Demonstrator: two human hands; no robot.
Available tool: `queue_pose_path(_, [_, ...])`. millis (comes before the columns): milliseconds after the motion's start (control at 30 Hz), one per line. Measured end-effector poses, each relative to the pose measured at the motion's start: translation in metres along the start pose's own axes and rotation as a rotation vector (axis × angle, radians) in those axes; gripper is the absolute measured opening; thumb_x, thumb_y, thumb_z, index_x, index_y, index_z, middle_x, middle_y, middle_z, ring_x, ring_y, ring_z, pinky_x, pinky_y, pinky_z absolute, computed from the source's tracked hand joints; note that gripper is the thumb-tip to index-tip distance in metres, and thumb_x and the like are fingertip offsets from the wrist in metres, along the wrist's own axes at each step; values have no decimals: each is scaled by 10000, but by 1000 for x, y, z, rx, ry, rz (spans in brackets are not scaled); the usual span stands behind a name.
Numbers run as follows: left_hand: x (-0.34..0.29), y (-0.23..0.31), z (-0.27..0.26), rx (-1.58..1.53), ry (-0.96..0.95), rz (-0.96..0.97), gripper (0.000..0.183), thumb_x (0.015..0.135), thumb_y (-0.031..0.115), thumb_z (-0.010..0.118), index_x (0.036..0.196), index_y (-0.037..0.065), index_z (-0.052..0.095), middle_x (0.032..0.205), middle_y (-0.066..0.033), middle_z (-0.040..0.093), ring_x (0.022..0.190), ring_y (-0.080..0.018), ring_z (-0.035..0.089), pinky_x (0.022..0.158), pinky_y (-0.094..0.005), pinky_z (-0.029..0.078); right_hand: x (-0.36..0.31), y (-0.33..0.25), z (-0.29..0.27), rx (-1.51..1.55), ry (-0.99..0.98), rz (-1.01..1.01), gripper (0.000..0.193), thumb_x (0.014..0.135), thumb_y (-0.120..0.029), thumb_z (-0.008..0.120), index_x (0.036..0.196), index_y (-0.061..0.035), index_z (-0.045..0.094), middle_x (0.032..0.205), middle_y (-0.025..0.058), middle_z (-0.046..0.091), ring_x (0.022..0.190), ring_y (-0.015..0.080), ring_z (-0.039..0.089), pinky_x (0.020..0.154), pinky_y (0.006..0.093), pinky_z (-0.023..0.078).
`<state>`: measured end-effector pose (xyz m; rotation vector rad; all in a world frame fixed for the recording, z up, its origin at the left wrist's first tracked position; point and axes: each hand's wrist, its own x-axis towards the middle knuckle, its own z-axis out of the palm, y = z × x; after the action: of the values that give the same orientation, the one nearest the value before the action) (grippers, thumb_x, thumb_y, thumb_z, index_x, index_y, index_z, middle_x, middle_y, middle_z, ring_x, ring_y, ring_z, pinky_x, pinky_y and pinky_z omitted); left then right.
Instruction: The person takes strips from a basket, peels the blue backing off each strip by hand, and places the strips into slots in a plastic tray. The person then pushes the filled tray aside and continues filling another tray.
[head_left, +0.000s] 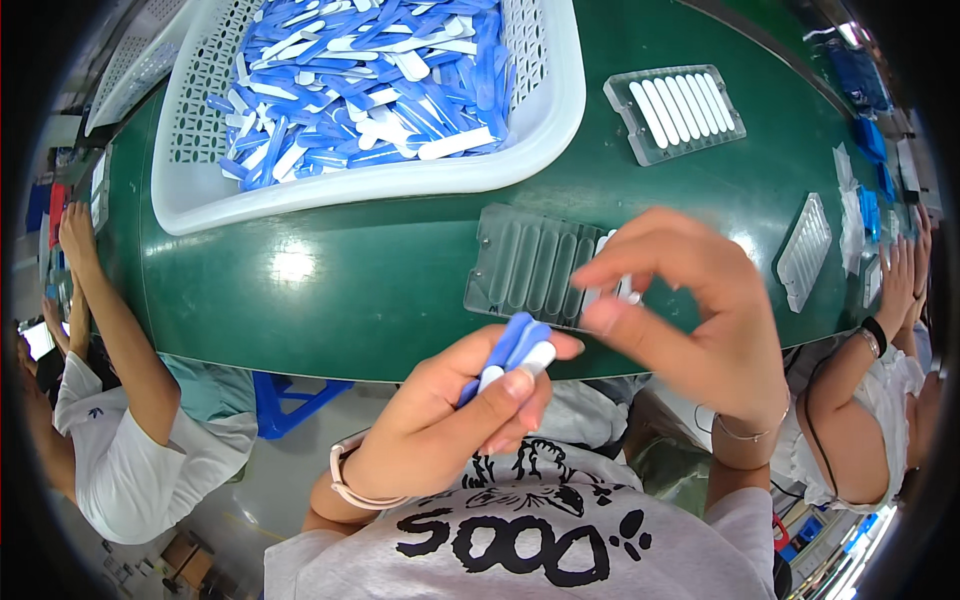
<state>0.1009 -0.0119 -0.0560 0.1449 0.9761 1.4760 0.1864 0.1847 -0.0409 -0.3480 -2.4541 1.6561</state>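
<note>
My left hand [465,400] is closed around several small flat strips [515,345], blue and white with rounded ends, which stick up between thumb and fingers. Just right of it, my right hand [690,305] hovers over a clear slotted tray [525,262], blurred by motion. Its thumb and forefinger are curved with a gap between them, and I make out nothing gripped there. The tray's left slots hold no strips. White strips show at its right part, mostly hidden behind my right hand.
A white perforated basket [370,185] heaped with blue and white strips [370,90] stands at the far left. Another tray [685,110] filled with white strips lies far right, and a further slotted tray [805,250] nearer the right edge. People sit on both sides, arms on the green table [330,300].
</note>
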Motion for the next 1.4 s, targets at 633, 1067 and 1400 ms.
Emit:
queue_pose_path(633, [12, 4, 3, 334, 64, 19, 293, 985, 185, 417, 1106, -41, 558, 670, -5, 487, 498, -28, 327, 447, -182, 253, -12, 12, -12, -24, 401, 108, 62, 780, -52, 670, 761, -29, 616, 726, 22, 620, 626, 92, 537, 540, 220, 325])
queue_pose_path(1067, [12, 6, -7, 250, 248, 79, 281, 981, 169, 419, 1085, -54, 553, 646, -10, 487, 465, -25, 289, 415, -192, 256, -48, 20, 37, -929, 163, -361, 116, 692, -119, 666, 789, -79, 619, 1033, 45, 672, 871, 181, 586, 698, 345, 249])
queue_pose_path(1400, [10, 7, -10, 413, 190, 76, 282, 997, 173, 400, 1142, -9, 558, 682, 21, 495, 553, -5, 337, 501, -167, 276, -46, 19, -1, -911, 143, -109, 279, 700, -102, 692, 978, -130, 705, 1259, 105, 568, 1176, 310, 426, 924, 397, 240])
